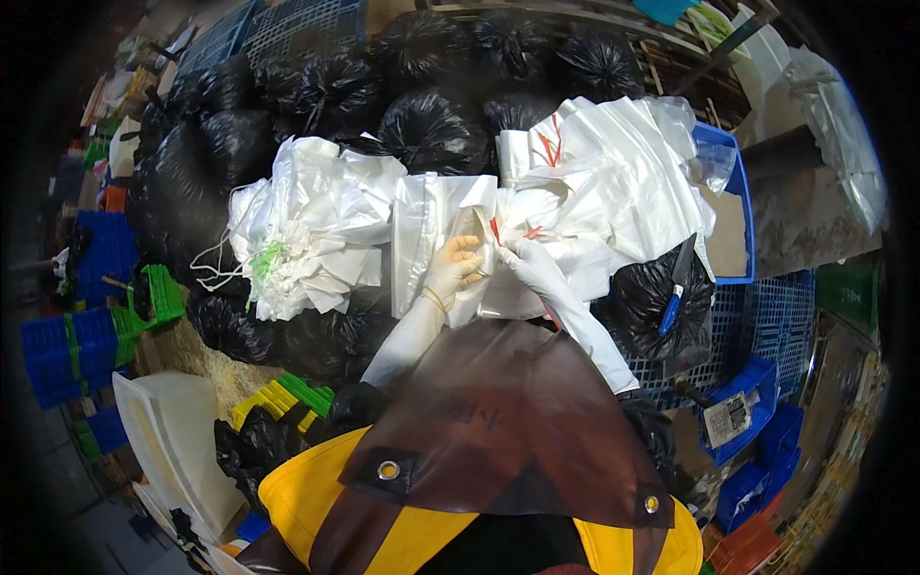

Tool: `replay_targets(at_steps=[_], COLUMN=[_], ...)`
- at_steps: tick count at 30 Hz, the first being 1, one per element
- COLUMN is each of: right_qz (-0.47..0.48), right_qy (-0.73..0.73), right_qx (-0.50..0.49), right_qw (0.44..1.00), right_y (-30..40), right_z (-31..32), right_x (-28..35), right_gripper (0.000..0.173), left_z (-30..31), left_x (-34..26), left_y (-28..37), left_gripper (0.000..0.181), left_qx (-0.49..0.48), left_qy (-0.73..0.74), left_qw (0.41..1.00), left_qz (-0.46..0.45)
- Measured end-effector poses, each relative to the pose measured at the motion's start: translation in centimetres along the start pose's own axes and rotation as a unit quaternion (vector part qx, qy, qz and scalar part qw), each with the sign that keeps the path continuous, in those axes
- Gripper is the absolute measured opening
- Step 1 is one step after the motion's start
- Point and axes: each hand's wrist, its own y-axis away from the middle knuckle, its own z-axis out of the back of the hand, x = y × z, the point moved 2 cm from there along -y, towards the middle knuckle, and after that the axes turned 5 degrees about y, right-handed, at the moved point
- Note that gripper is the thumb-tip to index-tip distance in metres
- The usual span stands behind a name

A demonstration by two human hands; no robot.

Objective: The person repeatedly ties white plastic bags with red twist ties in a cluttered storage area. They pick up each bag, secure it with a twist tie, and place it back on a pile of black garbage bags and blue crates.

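Note:
My left hand (453,270), in a thin pale glove with a rubber band at the wrist, is in front of white plastic bags (413,230). Its fingers are apart and loosely curled, with nothing visible between them. In a white glove, my right hand (523,260) pinches gathered white plastic (512,215) beside a red tie (494,230). The right fingertips are partly hidden in the folds. A wide stack of white bags (622,180) spreads away to the right, bearing another red tie (550,147). To the left sits a bunch of white bags (323,201) with white cords and a green tie (267,259).
Stuffed black bags (431,129) surround the white plastic. A blue-handled knife (672,309) lies on a black bag at the right. Beyond it are a blue crate (744,215) and blue pallets (783,323). A brown apron (503,417) covers my front. Foam boxes (176,438) stand lower left.

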Motion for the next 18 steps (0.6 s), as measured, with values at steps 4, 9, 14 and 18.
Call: replay_targets(at_steps=[4,9,14,18], right_qz=[0.053,0.019,0.038,0.061], right_qy=[0.007,0.002,0.048,0.081], right_qx=[-0.056,-0.016,-0.005,-0.014], right_qw=[0.997,1.000,0.998,0.995], right_y=[0.1,0.6,0.8,0.8], right_z=[-0.4,0.2,0.1,0.2], right_x=[0.3,1.7,1.9,1.7], right_gripper=[0.027,0.025,0.022,0.020], left_z=[-0.5,-1.0,-0.1,-1.6], left_x=[-0.1,-0.2,0.8,-0.7], left_y=[-0.1,0.6,-0.2,0.9], left_gripper=[0.035,0.038,0.039,0.040], left_qx=[0.003,0.018,0.014,-0.007], left_qy=[-0.048,-0.035,-0.036,-0.025], left_qw=[0.998,0.999,0.998,0.999], left_qz=[-0.035,-0.032,-0.040,-0.020])
